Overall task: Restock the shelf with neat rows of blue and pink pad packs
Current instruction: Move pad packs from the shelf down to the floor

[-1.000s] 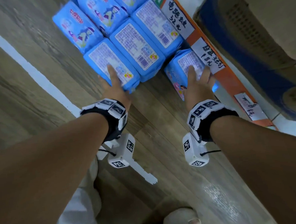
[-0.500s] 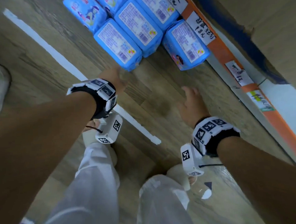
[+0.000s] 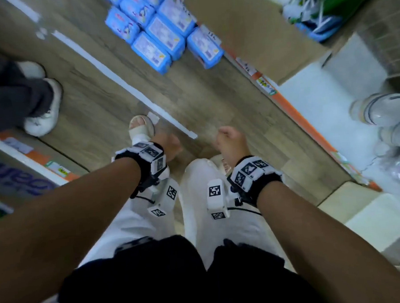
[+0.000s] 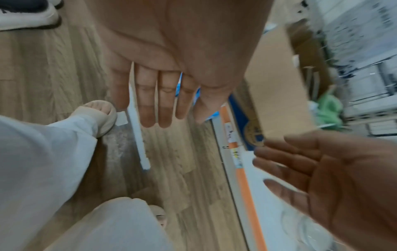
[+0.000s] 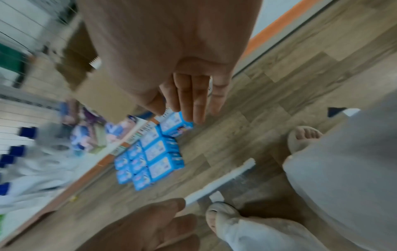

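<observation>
Print on the blue packs [image 3: 160,35] is too blurry to read; they sit in rows on the wood floor [image 3: 94,96] against the orange shelf edge [image 3: 292,114]. Left hand [image 4: 171,71] and right hand [image 5: 178,71] both hang empty, fingers straight per the wrist cams. Only the head view shows a bystander's shoes [image 3: 44,113].

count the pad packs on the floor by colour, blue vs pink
blue pad packs: at least 8 (the group runs off the top edge of the head view, and the right wrist view is too blurred for an exact count)
pink pad packs: 0 in view
total: at least 8
</observation>
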Available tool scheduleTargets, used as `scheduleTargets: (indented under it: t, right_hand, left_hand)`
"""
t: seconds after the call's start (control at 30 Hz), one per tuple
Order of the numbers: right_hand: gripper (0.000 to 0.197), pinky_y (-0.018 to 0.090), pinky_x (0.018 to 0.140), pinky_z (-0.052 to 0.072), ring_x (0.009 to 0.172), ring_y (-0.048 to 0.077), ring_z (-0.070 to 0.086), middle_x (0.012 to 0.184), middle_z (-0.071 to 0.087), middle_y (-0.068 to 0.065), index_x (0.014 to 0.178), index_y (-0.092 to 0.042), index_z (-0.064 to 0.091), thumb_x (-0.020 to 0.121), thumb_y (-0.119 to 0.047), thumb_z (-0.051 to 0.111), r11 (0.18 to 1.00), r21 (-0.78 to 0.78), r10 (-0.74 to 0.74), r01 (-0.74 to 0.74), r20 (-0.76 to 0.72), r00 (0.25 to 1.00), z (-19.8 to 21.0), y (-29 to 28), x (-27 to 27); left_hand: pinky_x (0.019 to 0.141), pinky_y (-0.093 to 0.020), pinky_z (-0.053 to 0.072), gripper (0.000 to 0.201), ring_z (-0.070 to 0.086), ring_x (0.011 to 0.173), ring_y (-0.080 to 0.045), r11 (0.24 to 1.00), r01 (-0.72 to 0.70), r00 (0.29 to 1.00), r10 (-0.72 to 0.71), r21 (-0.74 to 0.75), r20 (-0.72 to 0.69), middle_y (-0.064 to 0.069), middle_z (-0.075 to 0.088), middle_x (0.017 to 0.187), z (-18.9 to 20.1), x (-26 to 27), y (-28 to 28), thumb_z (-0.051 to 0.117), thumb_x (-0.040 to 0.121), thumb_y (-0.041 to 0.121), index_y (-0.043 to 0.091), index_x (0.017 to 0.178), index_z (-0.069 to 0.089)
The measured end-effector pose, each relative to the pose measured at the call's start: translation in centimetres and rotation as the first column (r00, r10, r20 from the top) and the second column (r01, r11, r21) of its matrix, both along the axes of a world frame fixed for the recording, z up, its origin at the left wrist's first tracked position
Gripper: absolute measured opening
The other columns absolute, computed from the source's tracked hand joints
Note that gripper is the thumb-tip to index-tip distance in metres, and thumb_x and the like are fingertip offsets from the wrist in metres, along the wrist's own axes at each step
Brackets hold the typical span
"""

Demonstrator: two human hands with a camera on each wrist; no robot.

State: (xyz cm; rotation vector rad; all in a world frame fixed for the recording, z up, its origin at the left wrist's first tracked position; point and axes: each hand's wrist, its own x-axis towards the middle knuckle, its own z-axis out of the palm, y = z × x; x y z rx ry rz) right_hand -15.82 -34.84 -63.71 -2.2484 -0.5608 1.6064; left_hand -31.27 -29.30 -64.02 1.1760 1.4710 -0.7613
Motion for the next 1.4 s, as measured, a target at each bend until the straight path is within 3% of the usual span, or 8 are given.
scheduleTargets:
  t: [0.17, 0.33, 0.43, 0.57, 0.7, 0.77, 1.27, 1.4]
  right_hand:
    - [0.023, 0.026, 0.067, 0.043, 0.077, 0.018, 0.053, 0.089, 0.058, 0.008, 0.111, -0.004, 0.059, 0.090, -0.009, 0.051, 0.976, 0.199, -0.093, 0.084, 0.036, 0.995, 11.2, 2.3, 4.3]
    - [0.020, 0.027, 0.076, 0.039, 0.087, 0.019, 0.051, 0.094, 0.055, 0.007, 0.102, -0.005, 0.061, 0.091, -0.013, 0.047, 0.926, 0.378, -0.093, 0.029, 0.153, 0.984, 21.9, 4.8, 9.6]
    - [0.023, 0.020, 0.074, 0.034, 0.091, 0.017, 0.052, 0.100, 0.059, 0.003, 0.109, -0.009, 0.062, 0.090, -0.016, 0.049, 0.864, 0.504, -0.115, -0.011, 0.219, 0.969, 28.1, 6.9, 11.9]
    - [0.017, 0.021, 0.064, 0.034, 0.068, 0.011, 0.045, 0.070, 0.050, -0.005, 0.073, -0.017, 0.057, 0.087, -0.010, 0.052, 0.744, 0.668, -0.183, -0.009, 0.218, 0.959, 35.8, 10.7, 13.5]
    - [0.009, 0.012, 0.061, 0.037, 0.067, -0.002, 0.046, 0.074, 0.053, -0.011, 0.093, -0.012, 0.061, 0.088, -0.010, 0.054, 0.613, 0.786, -0.212, -0.080, 0.262, 0.942, 42.3, 14.9, 14.5]
    - [0.014, 0.001, 0.065, 0.037, 0.074, -0.003, 0.050, 0.084, 0.057, -0.009, 0.099, -0.012, 0.062, 0.088, -0.009, 0.055, 0.537, 0.836, -0.259, -0.109, 0.286, 0.923, 44.9, 17.2, 14.9]
    - [0.019, 0.023, 0.080, 0.041, 0.087, 0.013, 0.051, 0.095, 0.057, 0.001, 0.103, -0.005, 0.062, 0.085, -0.009, 0.058, 0.378, 0.907, -0.564, -0.185, 0.384, 0.731, 57.5, 27.9, 18.8]
    - [0.017, 0.031, 0.089, 0.042, 0.100, 0.018, 0.052, 0.099, 0.055, 0.000, 0.104, -0.013, 0.057, 0.088, -0.019, 0.058, 0.274, 0.959, -0.677, -0.075, 0.248, 0.693, 59.6, 28.5, 21.1]
  left_hand:
    - [0.072, -0.032, 0.042, 0.009, 0.053, 0.089, -0.026, 0.987, 0.010, 0.992, -0.030, 0.162, 0.124, -0.011, 0.054, 0.089, 11.5, 4.9, 1.2, 0.054, 0.090, 0.014, 0.015, 0.081, 0.054]
    - [0.092, -0.033, 0.041, 0.029, 0.052, 0.116, -0.029, 0.897, 0.064, 0.965, -0.167, 0.438, 0.201, -0.015, 0.056, 0.125, 21.7, 10.7, 4.9, 0.044, 0.095, 0.014, 0.002, 0.117, 0.058]
    - [0.086, -0.025, 0.039, 0.033, 0.054, 0.113, -0.027, 0.775, 0.039, 0.940, -0.244, 0.631, 0.240, -0.011, 0.060, 0.123, 29.2, 13.4, 7.7, 0.052, 0.091, 0.022, 0.010, 0.122, 0.057]
    - [0.091, -0.030, 0.042, 0.034, 0.055, 0.111, -0.027, 0.611, 0.023, 0.872, -0.399, 0.791, 0.283, -0.008, 0.062, 0.119, 37.1, 16.4, 11.7, 0.053, 0.090, 0.029, 0.014, 0.119, 0.059]
    - [0.086, -0.026, 0.043, 0.027, 0.059, 0.105, -0.023, 0.465, -0.153, 0.786, -0.478, 0.872, 0.393, -0.007, 0.066, 0.111, 43.7, 18.2, 16.7, 0.059, 0.086, 0.023, 0.012, 0.111, 0.064]
    - [0.081, -0.021, 0.041, 0.024, 0.060, 0.098, -0.021, 0.412, -0.236, 0.732, -0.520, 0.880, 0.440, -0.006, 0.067, 0.106, 46.5, 18.8, 19.5, 0.060, 0.086, 0.021, 0.012, 0.107, 0.065]
    - [0.098, -0.036, 0.034, 0.057, 0.038, 0.119, -0.033, -0.014, -0.357, 0.617, -0.754, 0.934, 0.225, -0.013, 0.042, 0.127, 59.9, 25.5, 33.6, 0.061, 0.082, 0.032, 0.021, 0.134, 0.041]
    - [0.096, -0.046, 0.043, 0.077, 0.046, 0.119, -0.041, 0.100, -0.327, 0.622, -0.726, 0.940, 0.293, -0.020, 0.035, 0.138, 62.5, 29.1, 34.9, 0.057, 0.083, 0.051, 0.031, 0.146, 0.015]
